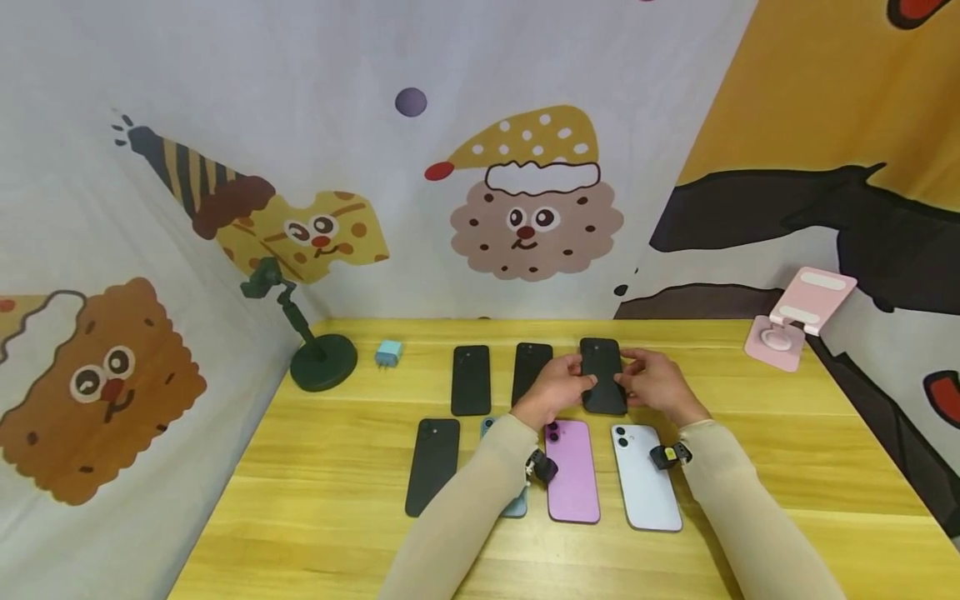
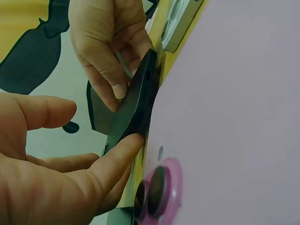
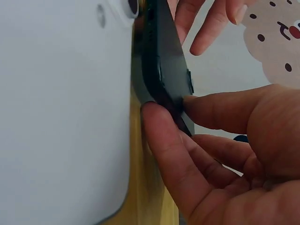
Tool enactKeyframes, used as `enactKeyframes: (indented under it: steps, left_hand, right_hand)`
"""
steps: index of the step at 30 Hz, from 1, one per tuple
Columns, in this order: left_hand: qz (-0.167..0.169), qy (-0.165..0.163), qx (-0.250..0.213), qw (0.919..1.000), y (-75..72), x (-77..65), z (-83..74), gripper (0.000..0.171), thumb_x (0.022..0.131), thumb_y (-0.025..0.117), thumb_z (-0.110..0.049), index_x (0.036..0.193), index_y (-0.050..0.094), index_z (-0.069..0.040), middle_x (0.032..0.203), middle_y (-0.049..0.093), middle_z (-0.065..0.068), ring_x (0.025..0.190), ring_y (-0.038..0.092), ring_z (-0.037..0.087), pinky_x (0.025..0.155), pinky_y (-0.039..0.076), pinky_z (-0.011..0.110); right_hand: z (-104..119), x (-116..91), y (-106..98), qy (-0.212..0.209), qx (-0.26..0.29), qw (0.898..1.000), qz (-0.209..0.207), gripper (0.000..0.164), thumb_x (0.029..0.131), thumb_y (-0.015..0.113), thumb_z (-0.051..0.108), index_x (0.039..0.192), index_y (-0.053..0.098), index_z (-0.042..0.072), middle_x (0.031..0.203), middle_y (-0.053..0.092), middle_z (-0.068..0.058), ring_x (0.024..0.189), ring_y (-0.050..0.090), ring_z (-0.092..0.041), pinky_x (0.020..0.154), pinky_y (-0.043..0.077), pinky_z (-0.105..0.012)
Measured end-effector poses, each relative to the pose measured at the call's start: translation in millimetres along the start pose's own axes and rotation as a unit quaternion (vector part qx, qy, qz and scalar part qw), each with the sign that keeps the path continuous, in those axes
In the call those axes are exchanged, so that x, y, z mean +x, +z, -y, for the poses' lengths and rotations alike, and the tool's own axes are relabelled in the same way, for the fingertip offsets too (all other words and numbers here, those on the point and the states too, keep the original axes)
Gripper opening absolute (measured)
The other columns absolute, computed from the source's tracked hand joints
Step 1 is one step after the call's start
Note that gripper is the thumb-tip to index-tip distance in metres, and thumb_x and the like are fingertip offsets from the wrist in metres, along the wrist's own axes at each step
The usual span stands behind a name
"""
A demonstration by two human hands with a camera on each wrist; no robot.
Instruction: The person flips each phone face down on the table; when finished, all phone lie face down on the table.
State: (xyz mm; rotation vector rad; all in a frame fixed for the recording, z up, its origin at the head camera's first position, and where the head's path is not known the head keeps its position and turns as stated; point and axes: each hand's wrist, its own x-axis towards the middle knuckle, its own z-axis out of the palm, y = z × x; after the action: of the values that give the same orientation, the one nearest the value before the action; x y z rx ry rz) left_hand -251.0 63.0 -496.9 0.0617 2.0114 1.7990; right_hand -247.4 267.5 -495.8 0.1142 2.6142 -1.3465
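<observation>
A black smartphone (image 1: 603, 377), back side up, lies between both hands in the back row. My right hand (image 1: 656, 385) pinches its right edge; in the right wrist view the thumb (image 3: 220, 110) is on the upper face and a finger (image 3: 161, 136) at the underside edge. At the phone's left side is my left hand (image 1: 557, 387), fingers extended, a fingertip (image 2: 133, 143) touching the edge and the thumb (image 2: 51, 112) held apart. Just in front are a pink smartphone (image 1: 573, 475) and a white smartphone (image 1: 645, 487), the latter below the right wrist.
Other black phones (image 1: 470, 381) (image 1: 531, 367) (image 1: 433, 462) and a blue one (image 1: 516, 507), partly hidden by the left sleeve, lie on the wooden table (image 1: 300, 533). A dark green stand (image 1: 322, 360), a blue charger (image 1: 388, 353) and a pink phone stand (image 1: 806, 304) are near the back.
</observation>
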Motion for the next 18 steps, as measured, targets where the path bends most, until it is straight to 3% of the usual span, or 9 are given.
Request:
enactKeyframes:
  steps: [7, 13, 15, 18]
  left_hand:
    - [0.033, -0.005, -0.006, 0.9994, -9.3, 0.5, -0.1, 0.072, 0.103, 0.071, -0.018, 0.165, 0.036, -0.008, 0.159, 0.048, 0.021, 0.127, 0.067, 0.038, 0.109, 0.055, 0.047]
    - [0.067, 0.001, 0.003, 0.9978, -20.7, -6.6, -2.8, 0.072, 0.104, 0.07, -0.025, 0.165, 0.036, -0.009, 0.156, 0.053, 0.016, 0.131, 0.065, 0.036, 0.111, 0.054, 0.047]
    - [0.067, 0.013, 0.019, 0.9975, -26.1, -11.2, -4.2, 0.069, 0.105, 0.069, -0.026, 0.164, 0.039, -0.01, 0.154, 0.056, 0.014, 0.131, 0.066, 0.036, 0.111, 0.054, 0.047]
    - [0.056, 0.044, 0.081, 0.9942, -37.7, -19.7, -7.6, 0.062, 0.106, 0.067, -0.03, 0.161, 0.045, -0.011, 0.152, 0.057, 0.013, 0.133, 0.063, 0.032, 0.11, 0.054, 0.047]
  right_hand:
    - [4, 1, -5, 0.005, -0.005, 1.0, 0.025, 0.066, 0.104, 0.069, 0.019, 0.159, 0.041, -0.004, 0.13, 0.061, -0.028, 0.088, 0.073, -0.024, 0.075, 0.066, -0.036]
    - [5, -1, -8, 0.007, 0.002, 0.999, 0.036, 0.066, 0.105, 0.068, 0.024, 0.159, 0.041, -0.004, 0.125, 0.062, -0.026, 0.09, 0.07, -0.025, 0.078, 0.066, -0.036]
    - [4, -2, -9, 0.003, -0.004, 0.999, 0.032, 0.064, 0.106, 0.066, 0.028, 0.157, 0.043, -0.002, 0.123, 0.063, -0.024, 0.092, 0.069, -0.026, 0.078, 0.066, -0.035]
    - [2, -5, -11, -0.019, -0.035, 0.999, 0.011, 0.06, 0.108, 0.062, 0.036, 0.155, 0.048, 0.001, 0.126, 0.064, -0.024, 0.098, 0.068, -0.029, 0.079, 0.063, -0.035]
